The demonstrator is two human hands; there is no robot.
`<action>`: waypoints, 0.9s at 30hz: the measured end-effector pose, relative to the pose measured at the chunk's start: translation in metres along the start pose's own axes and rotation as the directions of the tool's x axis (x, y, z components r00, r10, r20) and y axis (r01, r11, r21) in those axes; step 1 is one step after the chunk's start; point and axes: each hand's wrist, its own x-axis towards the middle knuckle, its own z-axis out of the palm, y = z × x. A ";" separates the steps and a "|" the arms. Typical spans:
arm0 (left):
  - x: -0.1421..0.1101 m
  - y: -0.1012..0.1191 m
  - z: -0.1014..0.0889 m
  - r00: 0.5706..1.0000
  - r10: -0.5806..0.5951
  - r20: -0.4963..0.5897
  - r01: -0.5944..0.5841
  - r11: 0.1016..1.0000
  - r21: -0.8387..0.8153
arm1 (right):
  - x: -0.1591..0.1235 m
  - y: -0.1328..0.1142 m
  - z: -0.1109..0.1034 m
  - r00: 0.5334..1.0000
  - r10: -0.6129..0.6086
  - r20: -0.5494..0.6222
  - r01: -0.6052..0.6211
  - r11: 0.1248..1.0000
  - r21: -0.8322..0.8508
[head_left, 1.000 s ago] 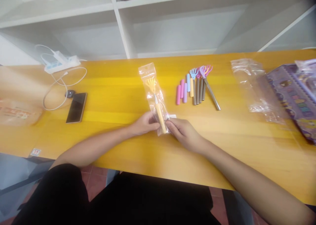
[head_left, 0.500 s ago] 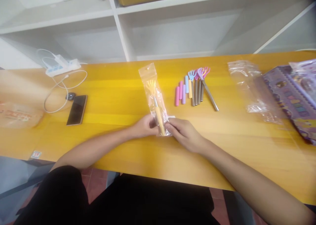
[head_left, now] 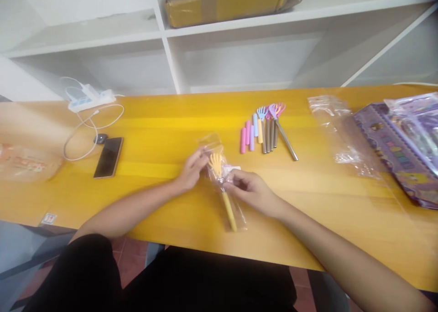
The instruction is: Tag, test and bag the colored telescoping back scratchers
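A yellow back scratcher (head_left: 228, 207) with a claw-shaped head lies inside a clear plastic bag (head_left: 212, 141), tilted with its claw end away from me. My right hand (head_left: 255, 191) pinches the bag beside the metal neck, and a small white piece shows at its fingertips. At the claw end, my left hand (head_left: 191, 168) has its fingers closed on the bag's left edge; the fingertips are partly blurred. Beyond my hands lie several back scratcher heads on metal rods (head_left: 268, 134), with pink, purple, blue and yellow handle sleeves (head_left: 247, 133) beside them.
Empty clear bags (head_left: 342, 129) and a purple printed box (head_left: 393, 148) holding packets are on the right. A phone (head_left: 108, 158), a mouse (head_left: 100, 138), a white cable and a power strip (head_left: 91, 98) lie left. White shelving with a taped carton (head_left: 226, 4) stands behind.
The bagged back scratcher has come nearer to me. My left hand has moved from its handle end up to the claw end; my right hand now pinches near the neck.
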 end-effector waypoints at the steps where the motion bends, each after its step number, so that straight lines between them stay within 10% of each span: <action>1: 0.005 -0.001 -0.002 0.993 0.027 -0.113 -0.033 0.998 -0.059 | -0.001 0.000 0.000 1.000 0.002 0.025 -0.001 0.999 -0.045; 8: 0.016 0.003 -0.005 0.979 0.073 -0.190 -0.091 0.992 -0.086 | 0.003 -0.002 -0.044 0.968 -0.188 -0.169 0.056 0.811 -0.582; 12: 0.013 0.001 -0.003 0.983 0.087 -0.164 -0.097 0.994 -0.051 | 0.004 0.006 -0.061 0.985 -0.159 -0.064 0.066 0.694 -0.717; 23: 0.011 0.005 0.000 0.992 0.115 -0.044 -0.114 0.993 0.034 | 0.009 0.019 -0.052 0.979 -0.128 -0.157 0.015 0.819 -0.573; 27: 0.011 0.002 -0.002 0.994 0.103 -0.026 -0.100 0.992 0.076 | 0.008 0.010 -0.051 0.970 0.097 -0.224 -0.150 0.960 -0.237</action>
